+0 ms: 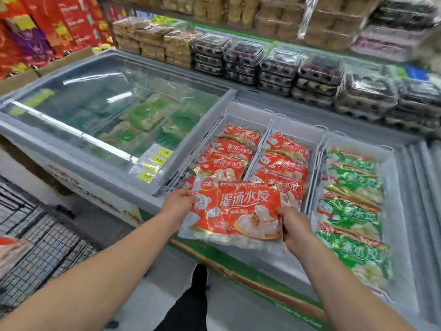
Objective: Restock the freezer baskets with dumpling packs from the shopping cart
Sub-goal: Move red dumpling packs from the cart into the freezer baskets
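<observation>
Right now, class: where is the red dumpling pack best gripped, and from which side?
By its two short side edges, one hand from each side, as the left hand and right hand do. The red dumpling pack is wide, flat and floppy, so gripping both ends likely stops sagging.

– How many baskets (272, 120) in the freezer?
– Three, side by side.
– Red packs (284, 163)?
– One held pack (238, 209), plus roughly four showing in each of two baskets; some overlap, so it's uncertain.
– Green packs (353, 211)?
– About five, in the third basket.
– Hands?
– Two, left hand (177, 206) and right hand (294, 226).
</observation>
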{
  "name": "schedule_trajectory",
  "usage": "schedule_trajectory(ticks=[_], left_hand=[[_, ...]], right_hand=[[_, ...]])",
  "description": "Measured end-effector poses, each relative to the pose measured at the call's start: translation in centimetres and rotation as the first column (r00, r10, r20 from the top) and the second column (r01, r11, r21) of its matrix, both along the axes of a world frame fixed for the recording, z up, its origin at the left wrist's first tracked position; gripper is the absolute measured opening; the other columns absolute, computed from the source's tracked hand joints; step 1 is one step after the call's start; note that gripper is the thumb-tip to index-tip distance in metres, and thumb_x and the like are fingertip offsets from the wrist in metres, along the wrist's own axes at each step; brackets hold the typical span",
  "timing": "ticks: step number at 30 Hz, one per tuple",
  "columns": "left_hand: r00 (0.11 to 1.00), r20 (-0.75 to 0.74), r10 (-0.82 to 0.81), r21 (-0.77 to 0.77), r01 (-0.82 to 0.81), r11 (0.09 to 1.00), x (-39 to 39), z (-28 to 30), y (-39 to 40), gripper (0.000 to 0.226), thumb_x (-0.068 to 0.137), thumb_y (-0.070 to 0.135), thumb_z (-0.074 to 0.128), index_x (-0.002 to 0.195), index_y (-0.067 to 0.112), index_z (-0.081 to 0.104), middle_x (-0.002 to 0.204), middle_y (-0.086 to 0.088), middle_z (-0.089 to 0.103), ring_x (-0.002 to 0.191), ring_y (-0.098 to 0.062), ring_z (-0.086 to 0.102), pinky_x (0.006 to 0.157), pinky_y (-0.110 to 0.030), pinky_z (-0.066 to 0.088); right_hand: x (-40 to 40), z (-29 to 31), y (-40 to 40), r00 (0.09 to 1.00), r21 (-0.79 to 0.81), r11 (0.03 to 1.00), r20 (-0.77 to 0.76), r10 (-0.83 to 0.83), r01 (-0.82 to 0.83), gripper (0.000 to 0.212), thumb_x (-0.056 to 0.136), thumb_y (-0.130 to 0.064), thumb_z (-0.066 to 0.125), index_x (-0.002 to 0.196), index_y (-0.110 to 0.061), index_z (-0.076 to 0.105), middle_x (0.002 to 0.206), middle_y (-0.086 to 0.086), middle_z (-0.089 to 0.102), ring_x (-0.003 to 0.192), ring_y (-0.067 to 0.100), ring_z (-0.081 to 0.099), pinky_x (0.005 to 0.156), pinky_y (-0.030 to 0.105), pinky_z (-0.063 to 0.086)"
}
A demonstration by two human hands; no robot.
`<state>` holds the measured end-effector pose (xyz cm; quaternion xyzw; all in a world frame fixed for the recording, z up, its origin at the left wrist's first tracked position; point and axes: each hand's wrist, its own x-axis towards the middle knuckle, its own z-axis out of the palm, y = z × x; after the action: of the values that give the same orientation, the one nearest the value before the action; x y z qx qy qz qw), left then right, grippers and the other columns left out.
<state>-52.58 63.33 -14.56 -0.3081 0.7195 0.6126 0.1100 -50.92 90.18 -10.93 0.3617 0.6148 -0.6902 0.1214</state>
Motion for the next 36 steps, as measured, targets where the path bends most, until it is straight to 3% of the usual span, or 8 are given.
schedule_trajectory(ticks=[5, 9, 12, 17, 22, 27, 30, 36], left_hand=[[0.995, 0.0, -0.096, -0.092, 0.095, 0.991, -8.2, -0.1, 1.7, 0.021, 0.089, 0.0, 0.059, 0.07, 0.008, 0.063, 0.077, -0.009, 0.066, 0.078, -0.028, 0.063, 0.073, -0.035, 0.051], [0.984, 0.033, -0.176, -0.143, 0.179, 0.973, -16.3, -1.0, 2.0, 0.013, 0.091, 0.003, 0.059, 0.081, 0.006, 0.066, 0.071, 0.002, 0.062, 0.07, -0.016, 0.059, 0.055, -0.022, 0.038], [0.969, 0.08, -0.235, -0.211, 0.247, 0.946, -23.8, -2.2, 1.6, 0.012, 0.09, 0.007, 0.059, 0.09, 0.001, 0.069, 0.074, 0.001, 0.058, 0.065, -0.009, 0.051, 0.053, -0.023, 0.036], [0.94, 0.132, -0.315, -0.264, 0.34, 0.903, -33.4, -3.8, 2.3, 0.011, 0.086, 0.007, 0.057, 0.075, 0.008, 0.06, 0.065, -0.003, 0.057, 0.058, -0.015, 0.053, 0.044, -0.022, 0.035], [0.926, 0.142, -0.349, -0.31, 0.376, 0.873, -40.2, -6.0, 3.4, 0.012, 0.088, 0.017, 0.058, 0.092, 0.006, 0.063, 0.094, -0.011, 0.07, 0.086, -0.028, 0.061, 0.07, -0.027, 0.04], [0.922, 0.124, -0.366, -0.346, 0.386, 0.855, -43.9, -7.7, 5.1, 0.024, 0.088, 0.014, 0.058, 0.11, 0.008, 0.063, 0.109, -0.009, 0.07, 0.105, -0.03, 0.064, 0.087, -0.033, 0.05], [0.919, 0.134, -0.371, -0.387, 0.394, 0.834, -45.4, -9.0, 5.5, 0.038, 0.087, 0.019, 0.064, 0.123, 0.008, 0.055, 0.119, -0.012, 0.065, 0.112, -0.032, 0.061, 0.088, -0.031, 0.045], [0.847, 0.152, -0.51, -0.376, 0.527, 0.762, -44.2, -10.0, 5.1, 0.032, 0.091, 0.019, 0.064, 0.123, 0.019, 0.06, 0.118, -0.003, 0.069, 0.106, -0.025, 0.064, 0.082, -0.025, 0.042]], right_hand=[[-7.1, -2.3, 0.1, 1.0, 0.032, 0.999, 0.01, 0.013, -0.013, 0.013, 0.08, -0.007, 0.066, 0.092, -0.003, 0.071, 0.089, 0.013, 0.077, 0.088, 0.034, 0.073, 0.087, 0.059, 0.056], [-13.7, -3.8, -0.8, 0.997, 0.079, 0.997, 0.083, 0.011, -0.017, 0.01, 0.085, -0.007, 0.066, 0.087, 0.002, 0.07, 0.084, 0.017, 0.076, 0.087, 0.037, 0.072, 0.087, 0.054, 0.057], [-20.1, -5.7, -1.6, 0.989, 0.116, 0.992, 0.143, 0.028, -0.045, 0.033, 0.071, -0.019, 0.072, 0.092, 0.006, 0.069, 0.089, 0.021, 0.074, 0.08, 0.034, 0.071, 0.079, 0.046, 0.057], [-29.5, -7.5, -3.5, 0.985, 0.153, 0.986, 0.168, 0.037, -0.063, 0.005, 0.082, -0.01, 0.068, 0.079, -0.007, 0.07, 0.075, 0.009, 0.07, 0.065, 0.024, 0.062, 0.06, 0.033, 0.044], [-37.1, -10.5, -4.4, 0.973, 0.093, 0.991, 0.217, 0.076, -0.098, 0.019, 0.073, -0.023, 0.07, 0.085, -0.008, 0.07, 0.085, 0.008, 0.072, 0.084, 0.029, 0.068, 0.079, 0.045, 0.055], [-42.4, -12.6, -4.4, 0.96, 0.101, 0.981, 0.247, 0.134, -0.163, 0.037, 0.076, -0.031, 0.07, 0.106, -0.01, 0.065, 0.106, 0.005, 0.068, 0.102, 0.025, 0.062, 0.098, 0.048, 0.049], [-44.4, -13.2, -4.7, 0.94, 0.107, 0.955, 0.233, 0.247, -0.278, 0.026, 0.088, -0.018, 0.064, 0.114, -0.016, 0.062, 0.103, -0.003, 0.066, 0.102, 0.022, 0.059, 0.088, 0.037, 0.045], [-42.9, -13.1, -3.7, 0.84, 0.296, 0.795, 0.316, 0.442, -0.53, 0.056, 0.091, -0.026, 0.064, 0.143, -0.017, 0.046, 0.145, 0.004, 0.049, 0.127, 0.024, 0.049, 0.102, 0.036, 0.039]])
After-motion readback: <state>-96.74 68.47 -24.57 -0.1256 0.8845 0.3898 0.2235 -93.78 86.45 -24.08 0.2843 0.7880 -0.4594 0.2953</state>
